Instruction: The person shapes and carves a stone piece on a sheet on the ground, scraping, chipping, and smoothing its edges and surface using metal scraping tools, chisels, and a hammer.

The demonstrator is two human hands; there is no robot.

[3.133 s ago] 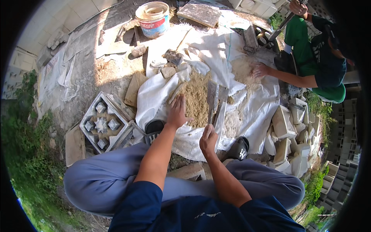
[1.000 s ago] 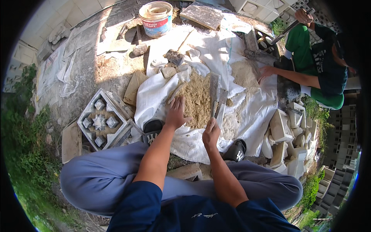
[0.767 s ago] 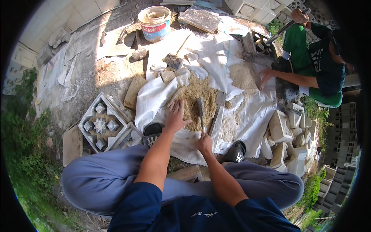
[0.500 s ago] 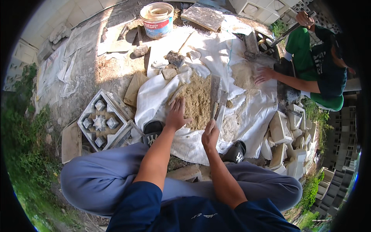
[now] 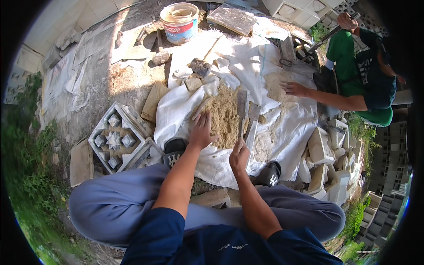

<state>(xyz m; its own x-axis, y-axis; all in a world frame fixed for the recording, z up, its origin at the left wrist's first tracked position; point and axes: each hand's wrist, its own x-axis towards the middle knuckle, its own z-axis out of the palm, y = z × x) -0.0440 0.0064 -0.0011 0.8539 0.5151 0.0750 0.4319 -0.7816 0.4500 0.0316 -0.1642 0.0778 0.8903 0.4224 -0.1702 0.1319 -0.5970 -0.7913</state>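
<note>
My left hand lies with its fingers stretched along the left side of a heap of damp brown sand. The sand rests on a white woven sack sheet spread between my feet. My right hand is closed round the handle of a narrow, flat-bladed trowel, whose grey blade points away from me over the sand's right side. Just right of the trowel lies a long, flat grey bar, partly covered by it.
A star-patterned square mould stands left. Beyond the sheet are a mallet, a hammer and a paint bucket. Broken pale blocks lie right. A co-worker in green trousers squats at far right, one hand over the sheet.
The trowel in my right hand has shifted slightly left and its blade now stands apart from the bar. My left hand stays put. The co-worker's hand has moved left, with its fingers lifted.
</note>
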